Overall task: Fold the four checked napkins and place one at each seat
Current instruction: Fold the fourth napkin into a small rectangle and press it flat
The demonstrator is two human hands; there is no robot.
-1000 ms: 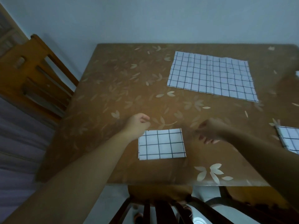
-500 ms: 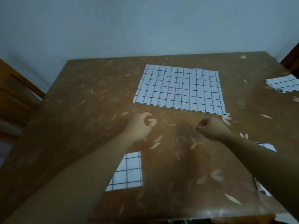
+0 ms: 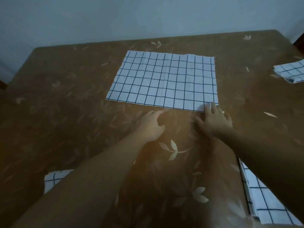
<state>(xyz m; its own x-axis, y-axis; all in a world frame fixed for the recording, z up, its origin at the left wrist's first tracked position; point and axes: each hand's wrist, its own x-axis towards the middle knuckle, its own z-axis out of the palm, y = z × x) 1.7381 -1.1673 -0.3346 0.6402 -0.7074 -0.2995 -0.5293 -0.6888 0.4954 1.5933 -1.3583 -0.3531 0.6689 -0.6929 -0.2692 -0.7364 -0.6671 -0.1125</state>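
- One corner alone under the right hand (image 3: 215,122), fingers (image 3: 213,109) spread flat on it, could drag the unfolded napkin (image 3: 164,83) crooked; the left hand (image 3: 151,125), loosely open, holds nothing
- It lies flat at 12 o'clock on the desk (image 3: 65,96), long axis from 9 to 3 o'clock

Room was dim, honestly kinda murky. Plain pale blue-grey wall (image 3: 148,17) ran behind table (image 3: 65,96). Tabletop was brown, pale leaf print all over, warm glow near middle. Sliver of dark wood (image 3: 301,41) at far right edge, couldn't tell what.
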